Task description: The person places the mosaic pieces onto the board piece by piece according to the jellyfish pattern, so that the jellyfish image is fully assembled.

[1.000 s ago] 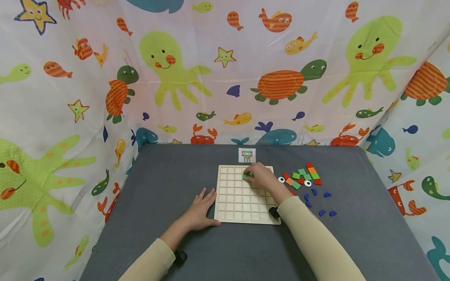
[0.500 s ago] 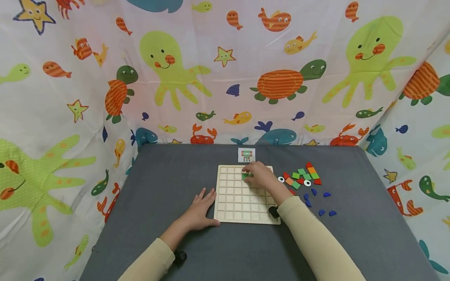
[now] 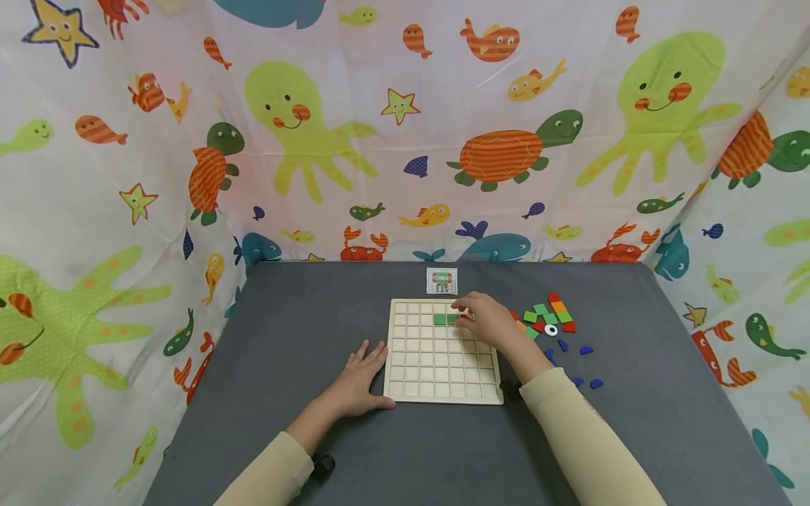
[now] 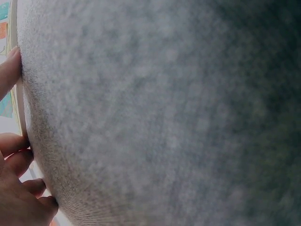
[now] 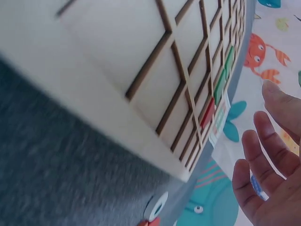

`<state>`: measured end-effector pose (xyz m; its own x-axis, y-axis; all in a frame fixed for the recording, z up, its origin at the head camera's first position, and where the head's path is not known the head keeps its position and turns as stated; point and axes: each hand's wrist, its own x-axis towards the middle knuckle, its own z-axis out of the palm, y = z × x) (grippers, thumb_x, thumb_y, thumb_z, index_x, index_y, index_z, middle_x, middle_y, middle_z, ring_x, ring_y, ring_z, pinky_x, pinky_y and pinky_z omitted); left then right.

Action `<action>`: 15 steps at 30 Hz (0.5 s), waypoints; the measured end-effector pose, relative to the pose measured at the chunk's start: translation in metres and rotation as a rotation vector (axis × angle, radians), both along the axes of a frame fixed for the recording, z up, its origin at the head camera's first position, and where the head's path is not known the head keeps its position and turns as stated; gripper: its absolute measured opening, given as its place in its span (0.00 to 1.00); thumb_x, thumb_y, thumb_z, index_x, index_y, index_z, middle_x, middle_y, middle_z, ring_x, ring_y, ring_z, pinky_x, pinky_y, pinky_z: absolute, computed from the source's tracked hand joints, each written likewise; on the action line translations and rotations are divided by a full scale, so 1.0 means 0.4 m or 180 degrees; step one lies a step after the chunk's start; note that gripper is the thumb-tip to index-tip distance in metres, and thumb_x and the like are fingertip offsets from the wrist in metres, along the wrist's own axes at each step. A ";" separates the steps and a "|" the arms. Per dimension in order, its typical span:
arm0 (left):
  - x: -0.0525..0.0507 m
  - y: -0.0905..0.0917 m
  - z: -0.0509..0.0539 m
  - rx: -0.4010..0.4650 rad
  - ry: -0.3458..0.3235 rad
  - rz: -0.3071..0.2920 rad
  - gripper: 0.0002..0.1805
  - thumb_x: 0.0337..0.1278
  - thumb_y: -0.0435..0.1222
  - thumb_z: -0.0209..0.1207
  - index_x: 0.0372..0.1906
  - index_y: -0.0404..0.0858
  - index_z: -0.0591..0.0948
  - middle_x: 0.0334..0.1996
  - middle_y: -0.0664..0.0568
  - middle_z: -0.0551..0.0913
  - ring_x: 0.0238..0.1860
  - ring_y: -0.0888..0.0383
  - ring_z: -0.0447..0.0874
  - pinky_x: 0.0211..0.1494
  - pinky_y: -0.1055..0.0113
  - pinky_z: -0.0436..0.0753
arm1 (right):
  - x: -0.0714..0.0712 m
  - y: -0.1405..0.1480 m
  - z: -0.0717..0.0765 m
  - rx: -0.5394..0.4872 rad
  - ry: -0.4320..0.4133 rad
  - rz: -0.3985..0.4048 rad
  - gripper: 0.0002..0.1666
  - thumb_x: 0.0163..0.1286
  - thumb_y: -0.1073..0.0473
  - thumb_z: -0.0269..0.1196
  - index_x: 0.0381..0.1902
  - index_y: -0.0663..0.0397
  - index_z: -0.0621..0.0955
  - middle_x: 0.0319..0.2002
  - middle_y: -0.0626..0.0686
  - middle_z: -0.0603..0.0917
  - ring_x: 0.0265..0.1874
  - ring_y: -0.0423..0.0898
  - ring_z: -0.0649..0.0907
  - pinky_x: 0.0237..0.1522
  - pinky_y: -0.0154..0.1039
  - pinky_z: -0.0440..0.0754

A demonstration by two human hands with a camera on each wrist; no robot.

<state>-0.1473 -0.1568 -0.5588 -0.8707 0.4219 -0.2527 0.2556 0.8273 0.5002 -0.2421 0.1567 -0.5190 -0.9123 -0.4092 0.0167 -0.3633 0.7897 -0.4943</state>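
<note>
A wooden grid board lies on the dark cloth, with two green squares side by side in an upper row. Just right of them, in the right wrist view, a red piece lies in the grid. My right hand hovers over the board's upper right; in the right wrist view its fingers are loosely bent and hold nothing. Spread fingers of my left hand rest against the board's left edge, thumb at the lower left corner. The left wrist view shows that hand touching the edge.
Behind the board lies a small picture card. To the right are loose green, red and orange pieces, a white ring and several blue half-round pieces. A sea-animal curtain stands behind the table.
My right hand has moved rightward from the green squares, uncovering more of them. The left hand keeps its place at the board's edge.
</note>
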 end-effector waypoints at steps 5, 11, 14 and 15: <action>0.001 -0.001 -0.003 0.0017 0.0002 0.0010 0.61 0.49 0.57 0.73 0.81 0.40 0.53 0.82 0.49 0.48 0.82 0.41 0.35 0.80 0.38 0.46 | 0.019 0.031 0.016 -0.0028 -0.0019 -0.0168 0.21 0.70 0.55 0.68 0.59 0.52 0.83 0.51 0.54 0.84 0.49 0.53 0.83 0.47 0.54 0.84; -0.002 0.000 -0.005 -0.0009 0.0007 0.0054 0.61 0.49 0.57 0.73 0.81 0.41 0.53 0.82 0.51 0.48 0.82 0.43 0.34 0.80 0.39 0.46 | 0.034 0.077 0.022 -0.0034 0.0125 -0.0268 0.22 0.68 0.56 0.70 0.59 0.54 0.84 0.48 0.55 0.85 0.44 0.54 0.82 0.44 0.50 0.83; -0.002 0.001 -0.003 -0.0011 0.0005 0.0041 0.61 0.49 0.58 0.73 0.81 0.41 0.53 0.82 0.51 0.48 0.82 0.43 0.34 0.80 0.39 0.46 | 0.045 0.098 0.024 -0.0039 0.0148 -0.0317 0.22 0.68 0.57 0.70 0.58 0.55 0.84 0.48 0.57 0.85 0.44 0.55 0.83 0.45 0.52 0.83; -0.002 0.002 -0.004 -0.0002 0.0009 0.0032 0.61 0.49 0.57 0.73 0.81 0.41 0.53 0.82 0.51 0.48 0.82 0.43 0.34 0.80 0.39 0.46 | 0.049 0.105 0.023 -0.0049 0.0150 -0.0332 0.22 0.67 0.57 0.70 0.58 0.55 0.84 0.49 0.57 0.84 0.44 0.55 0.84 0.45 0.52 0.84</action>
